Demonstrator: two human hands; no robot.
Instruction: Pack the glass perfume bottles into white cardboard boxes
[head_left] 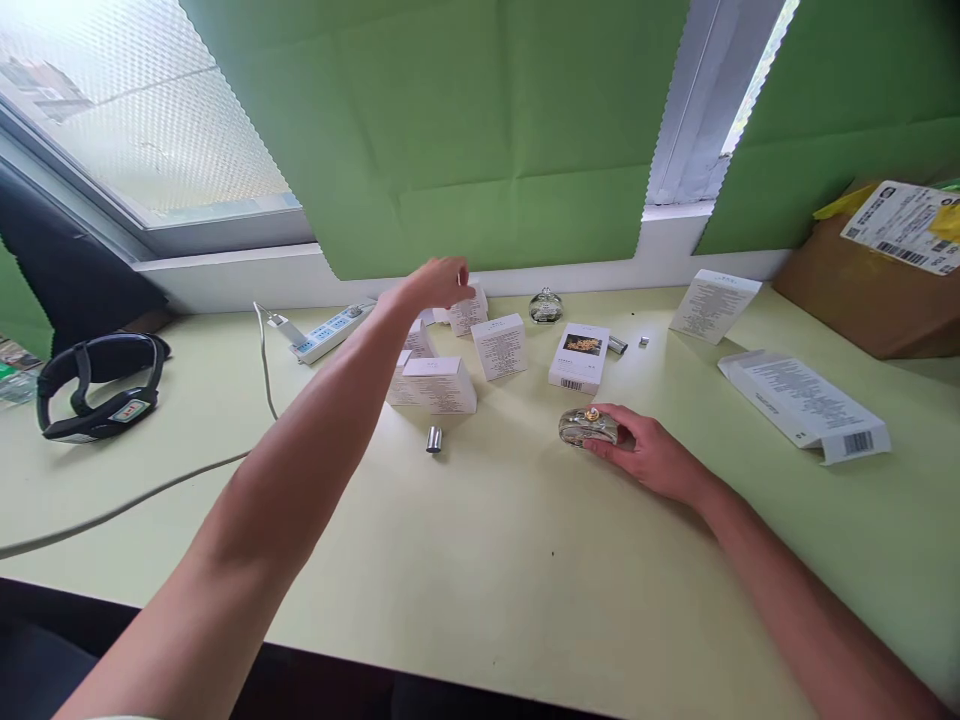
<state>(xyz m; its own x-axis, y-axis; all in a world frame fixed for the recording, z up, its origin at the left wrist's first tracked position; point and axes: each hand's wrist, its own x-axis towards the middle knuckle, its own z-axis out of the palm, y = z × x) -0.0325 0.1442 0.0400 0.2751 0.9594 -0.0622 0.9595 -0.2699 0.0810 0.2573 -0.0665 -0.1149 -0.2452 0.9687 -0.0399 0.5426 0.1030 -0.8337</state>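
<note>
My right hand [641,452] is closed round the side of a clear glass perfume bottle [581,428] with a gold-coloured nozzle on top, which rests on the table. Stretched out far ahead, my left hand [441,284] has its fingers curled just above a small white printed box [469,314]; what they hold, if anything, is hidden. Nearby stand another white box [501,348] and a white carton [442,385]. A silver cylindrical cap [434,440] is on the table left of the bottle. Behind, a second glass bottle [545,306] stands near the wall.
A white box with a dark picture [581,357] lies beside a silver cap [616,345]. To the right are an upright box [712,305], a flattened carton [806,403] and a cardboard parcel [855,285]. A power strip [334,330], cable [150,500] and black headset [101,390] occupy the left.
</note>
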